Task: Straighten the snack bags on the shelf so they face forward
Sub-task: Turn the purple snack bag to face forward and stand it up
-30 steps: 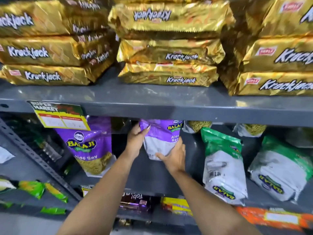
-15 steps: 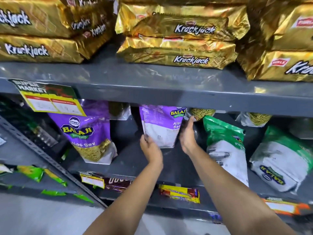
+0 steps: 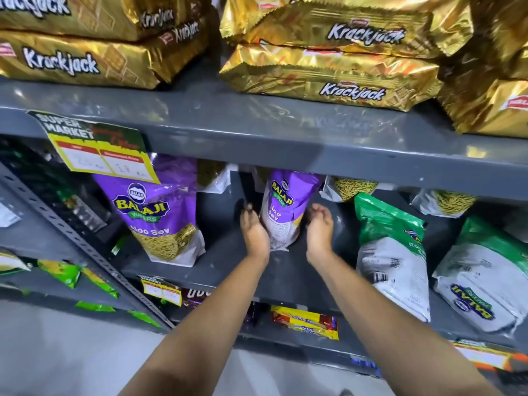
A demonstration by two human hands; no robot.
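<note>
A purple Balaji Aloo Sev bag (image 3: 285,212) stands upright on the middle grey shelf (image 3: 223,270), its printed front turned partly to the left. My left hand (image 3: 254,230) presses flat against its lower left side. Just right of the bag is my right hand (image 3: 320,224), fingers curled, a small gap between them and the bag. A second purple Aloo Sev bag (image 3: 160,218) stands to the left, facing forward. Two green and white Balaji bags (image 3: 391,252) (image 3: 483,281) lean on the right, upside down with their backs showing.
Gold Krackjack packs (image 3: 328,72) are stacked on the upper shelf, whose front lip (image 3: 285,147) overhangs the bags. A yellow price tag (image 3: 94,150) hangs from it at the left. More sev bags (image 3: 351,190) lie behind. Chocolate packs (image 3: 305,324) sit on the shelf below.
The middle purple bag has been turned from back-facing to show its front and now stands on the shelf. My right hand has dropped from its top edge and come off it.
</note>
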